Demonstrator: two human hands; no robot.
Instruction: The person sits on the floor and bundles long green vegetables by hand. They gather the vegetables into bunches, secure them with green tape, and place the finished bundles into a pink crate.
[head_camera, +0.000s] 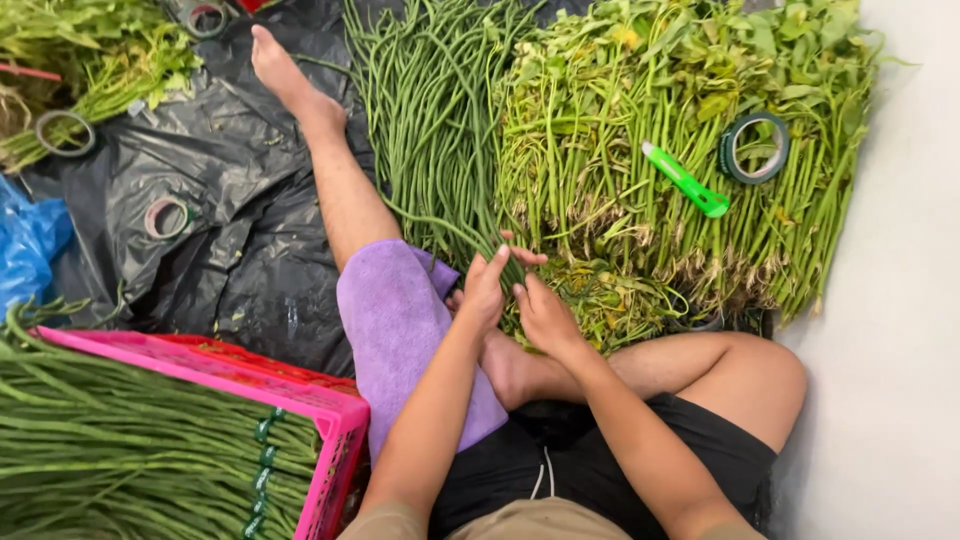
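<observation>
Nearest me: my forearms, crossing over my black shorts (560, 470) and folded right leg.

Left to right:

- Blue bag (25, 240), far left edge, on the floor.
- Pink crate (335, 415) at my left knee, packed with bundled long beans (130, 450) banded in green tape.
- Black plastic sheet (220, 210) on the floor, with three tape rolls: one (63, 132) by the greens at upper left, one (167, 216) mid-sheet, one (205, 17) at the top edge.
- Purple towel (395, 320) over my outstretched left thigh.
- Left hand (483, 290): fingers raised, narrow grip, pinching what looks like a thin stem or strip; I cannot tell which.
- Right hand (545, 318): just beside the left, touching it, fingers curled close; whether it holds anything I cannot tell.
- Loose beans (430, 120): heaped ahead of my hands, ends near my fingertips.
- Leafy stalks (640, 170): stacked right of the beans, roots toward me.
- Green cutter (685, 180) and dark tape roll (754, 147): lying on the stalks, well apart from both hands.

Handling note, as I judge it: keep the pinch light so thin stems do not bruise, align ends evenly, work close over the towel.
</observation>
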